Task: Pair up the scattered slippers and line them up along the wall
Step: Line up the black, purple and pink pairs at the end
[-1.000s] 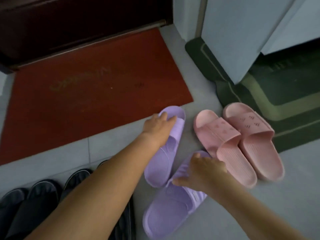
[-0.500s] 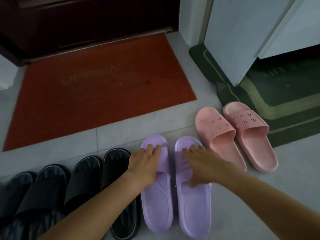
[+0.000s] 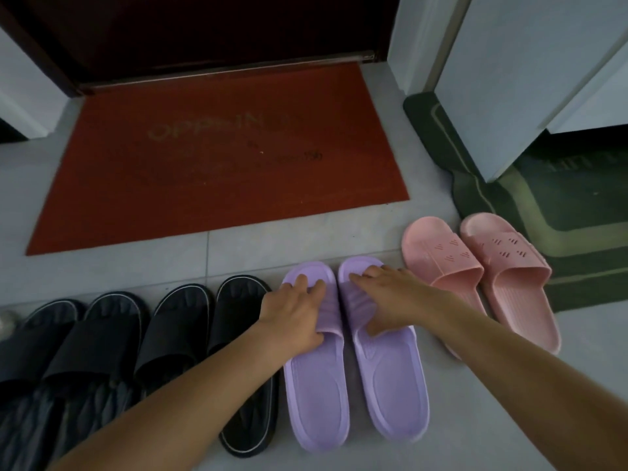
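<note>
Two purple slippers lie side by side on the grey floor, toes pointing away from me. My left hand (image 3: pixel 295 312) grips the strap of the left purple slipper (image 3: pixel 317 399), thumb tucked under the band. My right hand (image 3: pixel 390 300) grips the strap of the right purple slipper (image 3: pixel 394 392) the same way. A pair of pink slippers (image 3: pixel 475 283) sits to the right, slightly angled. Several black slippers (image 3: pixel 112 338) stand in a row to the left, the nearest one (image 3: pixel 243 300) partly under my left forearm.
A red doormat (image 3: pixel 217 158) lies ahead before a dark door (image 3: pixel 204 32). A dark green mat (image 3: pixel 560 212) is at the right under a white cabinet door (image 3: pixel 503 79). Grey floor tiles (image 3: pixel 272 246) show between the mat and the slippers.
A second ago the purple slippers were apart and askew near the pink pair; both hands pulled them together into the row beside the black slippers. Since half a second ago they barely shifted.
</note>
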### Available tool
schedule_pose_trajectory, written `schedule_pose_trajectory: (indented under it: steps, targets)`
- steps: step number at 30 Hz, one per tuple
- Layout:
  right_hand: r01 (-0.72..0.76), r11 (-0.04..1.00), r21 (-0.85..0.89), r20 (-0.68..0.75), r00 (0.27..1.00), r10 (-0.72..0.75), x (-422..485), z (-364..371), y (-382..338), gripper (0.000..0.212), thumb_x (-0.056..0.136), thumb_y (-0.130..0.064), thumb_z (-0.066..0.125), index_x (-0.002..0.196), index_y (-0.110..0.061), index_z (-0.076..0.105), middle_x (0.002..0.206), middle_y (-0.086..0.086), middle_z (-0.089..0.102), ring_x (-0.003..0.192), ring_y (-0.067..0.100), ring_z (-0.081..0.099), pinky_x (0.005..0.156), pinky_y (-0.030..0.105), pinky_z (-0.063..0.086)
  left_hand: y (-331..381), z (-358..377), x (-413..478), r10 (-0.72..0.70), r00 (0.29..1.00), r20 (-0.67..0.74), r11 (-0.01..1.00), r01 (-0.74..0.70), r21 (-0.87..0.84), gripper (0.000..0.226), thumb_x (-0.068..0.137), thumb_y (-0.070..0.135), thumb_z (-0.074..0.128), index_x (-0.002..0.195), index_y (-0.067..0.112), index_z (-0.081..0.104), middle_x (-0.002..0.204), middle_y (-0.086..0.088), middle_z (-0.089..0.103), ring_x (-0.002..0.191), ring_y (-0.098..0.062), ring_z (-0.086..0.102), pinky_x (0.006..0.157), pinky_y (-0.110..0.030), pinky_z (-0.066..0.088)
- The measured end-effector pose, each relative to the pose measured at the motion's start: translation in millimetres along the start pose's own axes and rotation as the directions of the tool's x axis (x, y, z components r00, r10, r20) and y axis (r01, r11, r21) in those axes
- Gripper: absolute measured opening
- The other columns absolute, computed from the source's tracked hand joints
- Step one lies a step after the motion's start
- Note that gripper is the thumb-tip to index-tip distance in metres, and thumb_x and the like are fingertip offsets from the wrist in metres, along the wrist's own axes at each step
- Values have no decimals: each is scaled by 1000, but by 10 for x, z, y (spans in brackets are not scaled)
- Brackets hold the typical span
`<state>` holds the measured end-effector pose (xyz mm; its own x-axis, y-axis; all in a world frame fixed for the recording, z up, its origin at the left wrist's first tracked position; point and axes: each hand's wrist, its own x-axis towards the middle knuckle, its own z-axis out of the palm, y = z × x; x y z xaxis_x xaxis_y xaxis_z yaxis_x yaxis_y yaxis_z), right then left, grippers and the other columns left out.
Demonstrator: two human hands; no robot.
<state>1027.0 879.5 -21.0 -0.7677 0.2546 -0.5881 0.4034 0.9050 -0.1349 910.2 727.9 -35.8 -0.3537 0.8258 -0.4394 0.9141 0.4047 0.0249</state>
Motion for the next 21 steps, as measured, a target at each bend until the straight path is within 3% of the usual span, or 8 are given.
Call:
schedule_pose_trajectory:
  steps: [13,17,21]
  targets:
    - [30,999,17,-29,999,-30,-24,70,40,101,73,-53,67,151,-21,11,155,6,23,140,27,25,113,42,25,-17,-14,29,7,1000,25,1000,-7,-1,91,71,51,61,144,21,16,134,-7,37,115,-32,48,71,-36,42]
    - [28,999,43,-49,998,-26,-40,92,48,99,73,-52,66,150,-21,11,155,4,22,140,26,25,112,41,24,41,-90,35,5,998,65,1000,-6,17,106,68,61,63,147,22,5,142,-11,27,122,-33,43,82,-39,44]
    - [25,988,155,-56,998,-17,-115,117,121,105,71,-61,66,151,-23,10,158,1,14,145,23,17,115,39,21,192,-222,93,159,987,-15,980,-160,-118,111,64,69,63,148,26,5,148,-6,21,130,-30,37,93,-41,42]
